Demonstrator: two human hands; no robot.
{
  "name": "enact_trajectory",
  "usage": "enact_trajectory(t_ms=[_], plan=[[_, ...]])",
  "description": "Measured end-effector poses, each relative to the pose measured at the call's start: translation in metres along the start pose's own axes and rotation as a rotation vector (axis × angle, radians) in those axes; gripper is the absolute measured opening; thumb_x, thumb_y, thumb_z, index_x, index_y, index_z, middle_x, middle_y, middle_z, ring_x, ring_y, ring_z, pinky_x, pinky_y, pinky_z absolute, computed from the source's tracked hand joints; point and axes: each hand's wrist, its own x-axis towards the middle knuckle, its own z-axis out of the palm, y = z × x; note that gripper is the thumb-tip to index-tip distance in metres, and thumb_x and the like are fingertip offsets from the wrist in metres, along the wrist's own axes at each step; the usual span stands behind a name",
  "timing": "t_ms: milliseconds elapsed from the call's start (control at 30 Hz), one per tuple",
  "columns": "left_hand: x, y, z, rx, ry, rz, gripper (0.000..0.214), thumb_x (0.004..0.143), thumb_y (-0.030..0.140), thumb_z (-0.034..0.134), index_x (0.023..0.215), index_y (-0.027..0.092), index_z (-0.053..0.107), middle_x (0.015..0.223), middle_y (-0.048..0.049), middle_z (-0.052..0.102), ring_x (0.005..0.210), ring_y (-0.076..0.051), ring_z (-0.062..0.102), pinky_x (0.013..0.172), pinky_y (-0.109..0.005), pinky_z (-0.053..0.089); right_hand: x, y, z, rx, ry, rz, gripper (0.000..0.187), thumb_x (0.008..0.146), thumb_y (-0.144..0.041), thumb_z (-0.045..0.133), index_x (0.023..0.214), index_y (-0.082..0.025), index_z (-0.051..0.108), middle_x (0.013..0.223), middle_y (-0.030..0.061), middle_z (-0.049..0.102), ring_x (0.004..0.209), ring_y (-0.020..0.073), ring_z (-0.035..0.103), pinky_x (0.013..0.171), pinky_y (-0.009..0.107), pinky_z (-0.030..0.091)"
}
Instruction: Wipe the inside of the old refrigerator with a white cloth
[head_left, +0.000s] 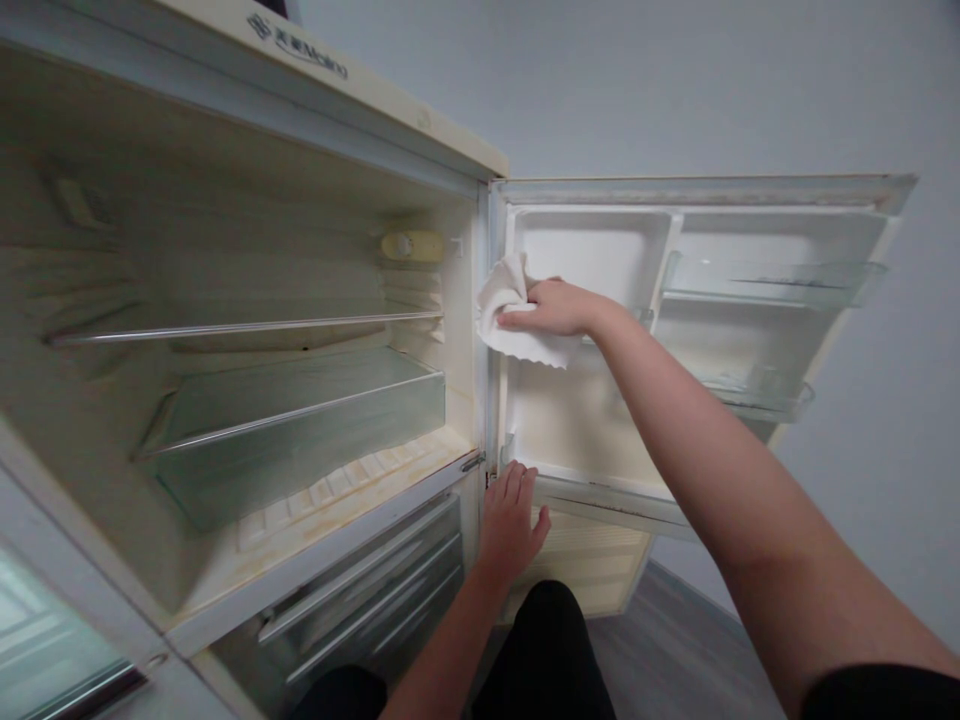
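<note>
An old cream fridge (315,60) stands open in front of me, its inside bare and yellowed. My right hand (551,308) is closed on a white cloth (506,300) and presses it against the inner edge of the open upper door (592,420), near the hinge. My left hand (510,520) rests lower down with fingers stretched out, touching the bottom corner of the upper door beside the hinge. It holds nothing.
Inside the fridge are a wire rail shelf (247,328) and a glass shelf (300,420). Clear door bins (772,283) hang on the open door. Freezer drawers (360,590) show below. A grey wall and wooden floor (675,650) lie to the right.
</note>
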Motion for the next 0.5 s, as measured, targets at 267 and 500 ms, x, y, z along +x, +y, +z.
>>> enact_trajectory(t_ms=[267, 500], plan=[[0.0003, -0.0006, 0.0011, 0.006, 0.0, -0.005, 0.059, 0.082, 0.028, 0.063, 0.137, 0.016, 0.047, 0.138, -0.0138, 0.054, 0.135, -0.031, 0.045, 0.109, -0.046, 0.042, -0.0006, -0.0011, -0.0006, 0.022, -0.001, 0.015, 0.073, 0.085, -0.072, 0.049, 0.114, -0.008, 0.07, 0.117, 0.0187, 0.069, 0.098, 0.0252, 0.067, 0.079, 0.028, 0.049], [-0.0011, -0.0006, 0.0012, 0.015, 0.007, -0.002, 0.06, 0.081, 0.028, 0.063, 0.138, 0.017, 0.046, 0.139, -0.0137, 0.054, 0.135, -0.03, 0.045, 0.109, -0.046, 0.042, -0.0022, -0.0027, -0.0019, 0.022, -0.004, 0.012, 0.071, 0.086, -0.071, 0.048, 0.111, -0.009, 0.072, 0.118, 0.0178, 0.068, 0.098, 0.0251, 0.066, 0.078, 0.027, 0.049]])
